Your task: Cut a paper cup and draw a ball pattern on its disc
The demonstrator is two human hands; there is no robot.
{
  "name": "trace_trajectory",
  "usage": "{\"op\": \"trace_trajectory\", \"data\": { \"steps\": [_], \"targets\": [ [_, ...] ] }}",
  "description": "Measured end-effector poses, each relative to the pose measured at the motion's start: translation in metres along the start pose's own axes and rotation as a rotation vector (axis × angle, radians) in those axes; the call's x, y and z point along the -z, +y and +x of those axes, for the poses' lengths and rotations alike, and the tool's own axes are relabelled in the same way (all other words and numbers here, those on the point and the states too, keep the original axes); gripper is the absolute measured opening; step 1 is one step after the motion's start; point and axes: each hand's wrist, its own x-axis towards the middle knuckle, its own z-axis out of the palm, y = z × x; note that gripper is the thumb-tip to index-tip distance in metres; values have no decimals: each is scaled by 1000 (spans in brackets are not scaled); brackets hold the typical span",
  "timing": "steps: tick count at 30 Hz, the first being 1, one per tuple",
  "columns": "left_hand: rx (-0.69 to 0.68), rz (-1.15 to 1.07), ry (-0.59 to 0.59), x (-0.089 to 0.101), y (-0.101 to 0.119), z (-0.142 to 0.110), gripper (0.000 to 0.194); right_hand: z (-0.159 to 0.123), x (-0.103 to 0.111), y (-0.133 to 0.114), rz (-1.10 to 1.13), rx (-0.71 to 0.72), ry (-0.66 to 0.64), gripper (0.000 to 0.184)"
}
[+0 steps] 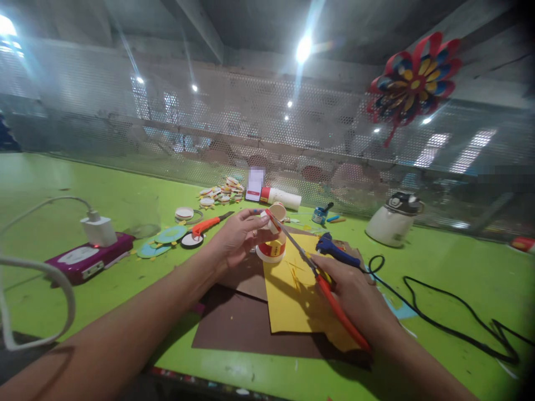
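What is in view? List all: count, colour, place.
Paper piece: one, red-white, centre
Scissors: one, orange handles, centre
Paper cup: one, red-white, centre
Sheet: one, yellow, centre
Card: count unclear, brown, under sheet
Tool: one, blue, right
Cord: one, black, right
Phone: one, pale screen, back
Cup stack: one, red-white, beside phone
Small pieces: many, white-red, near phone
Bottle: one, blue, back
Cutter: one, orange, left
Discs: at least two, teal, left
Power strip: one, purple, left
Plug: one, white, left
Cable: one, white, left
Jar: one, clear, left
Vessel: one, white-black, right
Flower: one, multicoloured, upper right
Table: one, green, throughout
Mesh panel: one, grey, behind
Lights: several, white, above
Left hand: one, on paper piece
Right hand: one, on scissors
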Motion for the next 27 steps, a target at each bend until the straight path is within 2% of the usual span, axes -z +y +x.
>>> {"op": "trace_trajectory", "data": {
  "steps": [10, 19, 24, 27],
  "targets": [
    [-37, -2, 0, -3, -3, 0, 11, 2, 9, -21, 82, -34, -15, 40],
    [-63, -9, 14, -5, -3, 0, 11, 2, 11, -32, -2, -117, -43, 43],
    [-63, -10, -8, -3, -2, -1, 12, 2, 11, -31, -28, -100, -24, 43],
    [-62, -9, -33, -2, -1, 0, 5, 2, 8, -26, -20, -61, -7, 44]
  ]
}}
